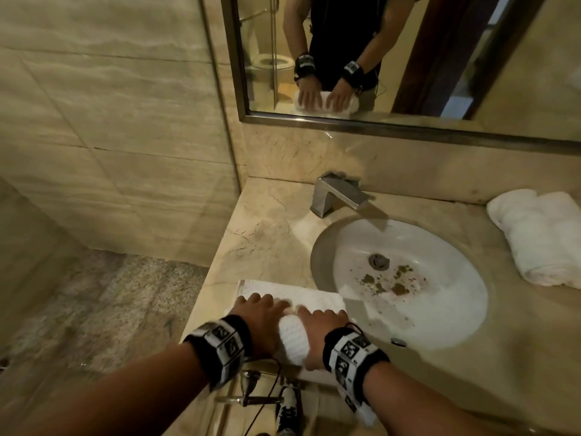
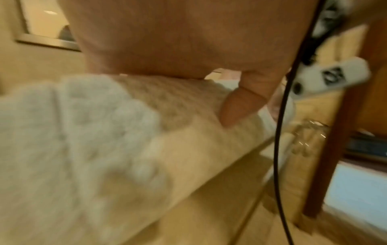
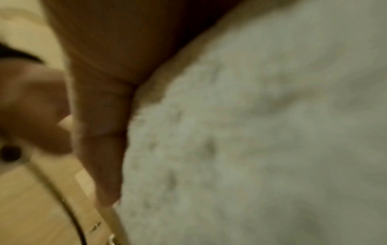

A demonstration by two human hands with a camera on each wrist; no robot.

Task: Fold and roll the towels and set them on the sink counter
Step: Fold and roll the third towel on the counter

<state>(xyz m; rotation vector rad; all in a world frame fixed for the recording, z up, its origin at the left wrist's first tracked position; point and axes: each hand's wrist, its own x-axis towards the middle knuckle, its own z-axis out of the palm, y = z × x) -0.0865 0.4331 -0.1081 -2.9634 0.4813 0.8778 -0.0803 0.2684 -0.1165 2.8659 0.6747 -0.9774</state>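
Note:
A white towel lies at the front left of the sink counter (image 1: 267, 234). Its near end is wound into a roll (image 1: 292, 341) and its far part lies flat (image 1: 283, 292). My left hand (image 1: 261, 313) presses on the roll's left half, and my right hand (image 1: 323, 322) presses on its right half. The fingers of both reach forward over the roll. In the left wrist view my palm (image 2: 178, 41) sits on the towel (image 2: 73, 132), thumb against its near side. The blurred right wrist view shows my right hand (image 3: 108, 49) against the towel (image 3: 251, 132).
Rolled white towels (image 1: 540, 237) rest on the counter at the right. A white basin (image 1: 456, 309) holding brown debris sits beside the towel, with a steel faucet (image 1: 338, 193) behind it. A framed mirror (image 1: 242, 73) hangs above. A tiled wall stands to the left.

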